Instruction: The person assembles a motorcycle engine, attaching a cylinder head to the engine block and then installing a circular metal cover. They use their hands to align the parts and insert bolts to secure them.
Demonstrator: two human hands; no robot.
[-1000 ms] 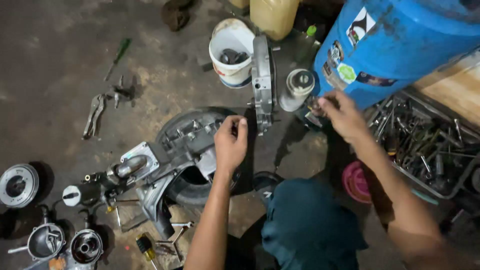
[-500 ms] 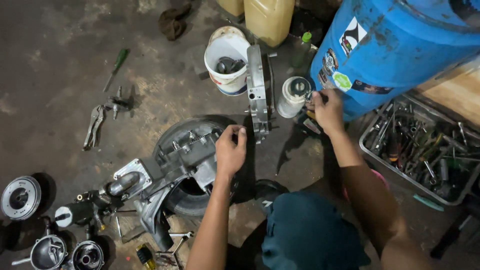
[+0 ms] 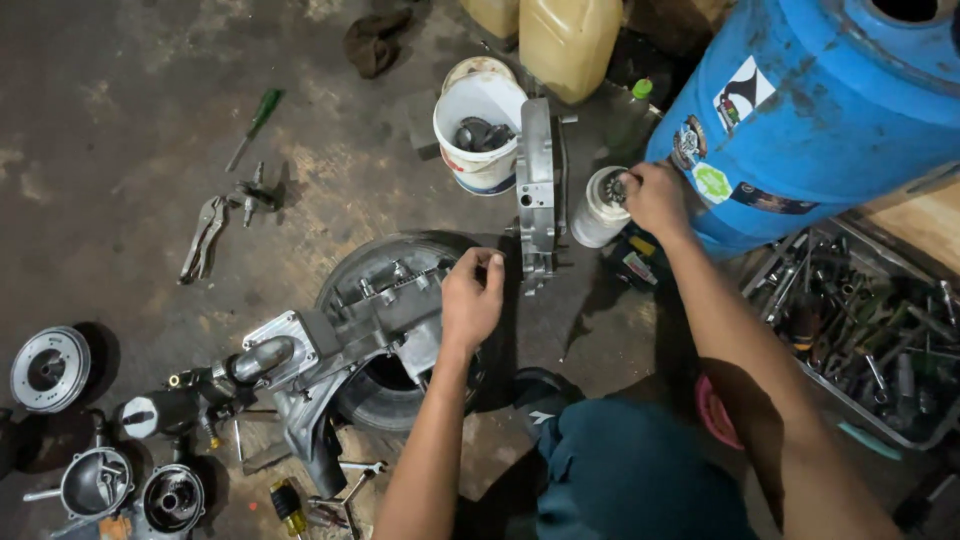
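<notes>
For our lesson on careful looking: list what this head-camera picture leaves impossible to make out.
- Small part at the right hand, over the white jar: the fingers cover it.
- Engine top: the left hand hides what the fingertips touch.
- White bucket contents: dark and too small to tell.
- Tool tray: cut off by the right edge, the tools a jumble.
- Blue barrel: cut off by the top edge.

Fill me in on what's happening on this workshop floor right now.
A person crouches over a stripped engine casing that rests on a tyre. The left hand sits on the casing's upper edge. The right hand reaches to a small white container beside the blue drum, fingers at its top; whether it grips anything is unclear. A metal cover stands upright by a white bucket. Pliers and loose parts lie scattered about.
</notes>
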